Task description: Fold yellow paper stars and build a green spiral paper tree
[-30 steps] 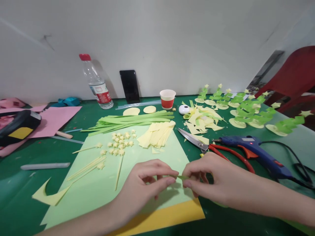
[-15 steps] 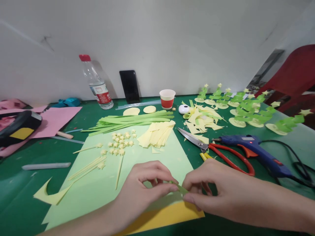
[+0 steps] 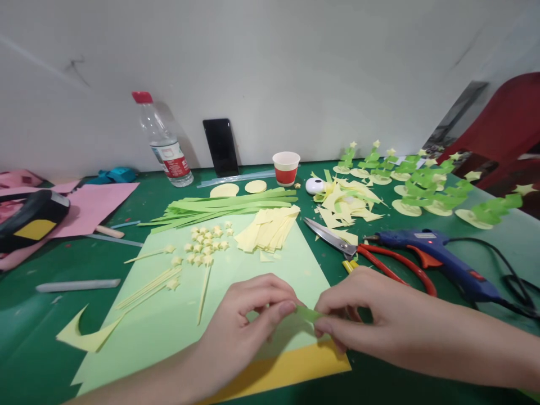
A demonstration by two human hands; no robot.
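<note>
A short piece of green paper strip (image 3: 307, 314) spans the gap between my two hands, above the light green sheets (image 3: 164, 332). My left hand (image 3: 257, 312) pinches its left end between thumb and fingers. The other end is gripped by my right hand (image 3: 354, 312), thumb against the index finger. Small paper stars (image 3: 207, 244) and thin yellow strips (image 3: 147, 289) lie on the sheets, with a stack of pale yellow pieces (image 3: 270, 228) behind my hands. Beyond it sits a bundle of green strips (image 3: 223, 207).
Red-handled scissors (image 3: 337, 239) and a blue glue gun (image 3: 447, 259) lie right. Paper scraps (image 3: 346, 199), a paper cup (image 3: 286, 169), a phone (image 3: 221, 147) and a bottle (image 3: 169, 152) are behind. Green spiral pieces with stars (image 3: 442, 191) stand back right.
My left thumb has shifted up along the fingers, and more of the green strip shows flat between my hands. My right hand has barely moved.
</note>
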